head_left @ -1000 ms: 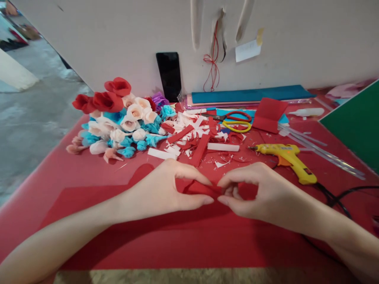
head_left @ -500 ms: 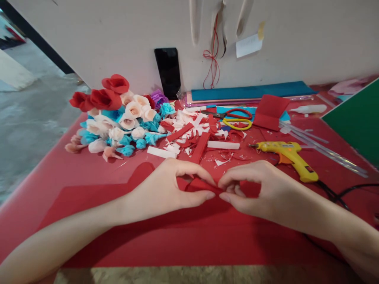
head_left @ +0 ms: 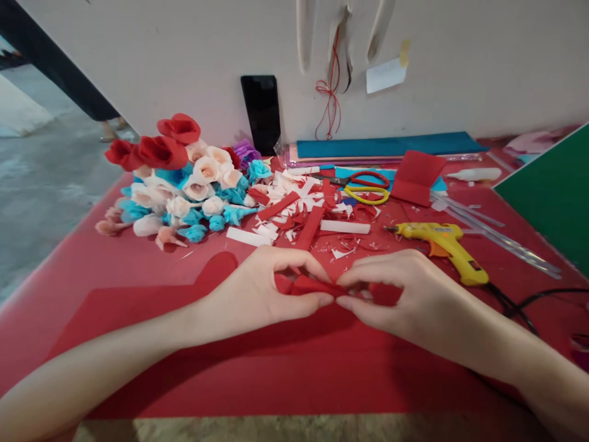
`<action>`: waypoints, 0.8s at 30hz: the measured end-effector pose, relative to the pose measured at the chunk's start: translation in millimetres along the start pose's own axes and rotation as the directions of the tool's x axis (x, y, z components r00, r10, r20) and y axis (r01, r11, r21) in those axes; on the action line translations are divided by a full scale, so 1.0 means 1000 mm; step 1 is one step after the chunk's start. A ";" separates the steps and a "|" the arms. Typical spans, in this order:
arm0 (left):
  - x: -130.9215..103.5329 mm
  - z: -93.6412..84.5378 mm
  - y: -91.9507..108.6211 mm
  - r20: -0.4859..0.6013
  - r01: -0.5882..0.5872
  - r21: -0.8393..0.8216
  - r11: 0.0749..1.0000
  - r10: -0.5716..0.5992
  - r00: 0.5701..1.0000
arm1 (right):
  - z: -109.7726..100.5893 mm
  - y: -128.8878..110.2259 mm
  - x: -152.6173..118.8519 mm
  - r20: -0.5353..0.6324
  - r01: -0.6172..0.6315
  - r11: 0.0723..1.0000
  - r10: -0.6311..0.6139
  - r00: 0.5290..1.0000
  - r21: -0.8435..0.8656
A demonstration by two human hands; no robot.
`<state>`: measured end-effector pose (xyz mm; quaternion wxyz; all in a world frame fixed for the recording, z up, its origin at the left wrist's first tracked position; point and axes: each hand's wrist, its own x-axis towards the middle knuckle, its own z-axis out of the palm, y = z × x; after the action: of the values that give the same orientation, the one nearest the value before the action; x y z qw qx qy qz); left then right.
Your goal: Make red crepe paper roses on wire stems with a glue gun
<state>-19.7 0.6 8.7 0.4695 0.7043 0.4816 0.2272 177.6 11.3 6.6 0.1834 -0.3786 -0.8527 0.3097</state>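
Near the middle of the red table (head_left: 322,387), a small piece of red paper (head_left: 313,285) is pinched between both hands. My left hand (head_left: 271,285) has its thumb and forefinger closed on the paper's left part. Fingertips of my right hand (head_left: 396,285) close on its right end, almost touching the left ones. A larger red sheet (head_left: 119,313) lies flat under my left forearm, with a rounded red piece (head_left: 218,270) beside it. Behind the hands lie red and white paper scraps (head_left: 294,209).
Paper flowers (head_left: 197,178) are heaped at the back left. A black phone (head_left: 261,113) leans on the wall. Scissors (head_left: 368,187), a folded red paper (head_left: 418,178), a yellow glue gun (head_left: 442,242) with its cable, glue sticks (head_left: 501,233) and a green board (head_left: 552,196) are on the right.
Both hands stay at nearly the same spot, and the right fingertips have shifted slightly left against the paper. At the upper left, a person's foot and dark clothing have come into view.
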 end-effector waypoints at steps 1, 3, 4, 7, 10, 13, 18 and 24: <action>0.000 0.000 0.000 -0.001 0.000 0.012 1.000 0.000 1.000 | -0.001 0.000 0.001 0.019 -0.013 1.000 0.013 1.000 -0.004; 0.000 0.000 0.000 -0.010 -0.004 0.038 0.999 0.004 1.000 | -0.004 -0.001 0.002 0.034 -0.029 0.999 0.030 0.999 -0.016; 0.000 0.000 0.000 -0.019 -0.007 0.051 0.999 0.008 1.000 | -0.005 -0.001 0.003 0.037 -0.036 0.999 0.036 0.999 -0.021; 0.002 0.000 -0.001 -0.055 -0.001 0.074 0.997 0.005 0.998 | -0.006 -0.001 0.003 0.036 -0.065 0.997 0.066 0.997 -0.032; 0.003 0.001 -0.002 -0.075 0.016 0.050 0.999 -0.013 0.997 | -0.005 0.001 0.003 0.027 -0.078 0.996 0.079 0.996 -0.042; 0.004 0.002 -0.005 -0.080 0.012 0.013 1.000 -0.011 0.997 | -0.010 -0.002 0.003 0.007 -0.041 0.999 0.041 0.999 -0.035; 0.009 0.005 -0.010 -0.130 0.023 -0.003 1.000 -0.023 0.991 | -0.041 -0.008 -0.009 -0.358 -0.032 0.994 -0.006 0.934 -0.100; 0.011 0.011 -0.017 -0.146 0.001 -0.006 1.000 -0.002 0.989 | -0.058 0.062 -0.043 -0.570 -0.429 0.866 0.222 0.791 -0.258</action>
<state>-14.1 7.0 -13.1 0.4351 0.6840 0.5147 0.2792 269.9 33.5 5.1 0.2747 -0.6197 -0.7332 0.0539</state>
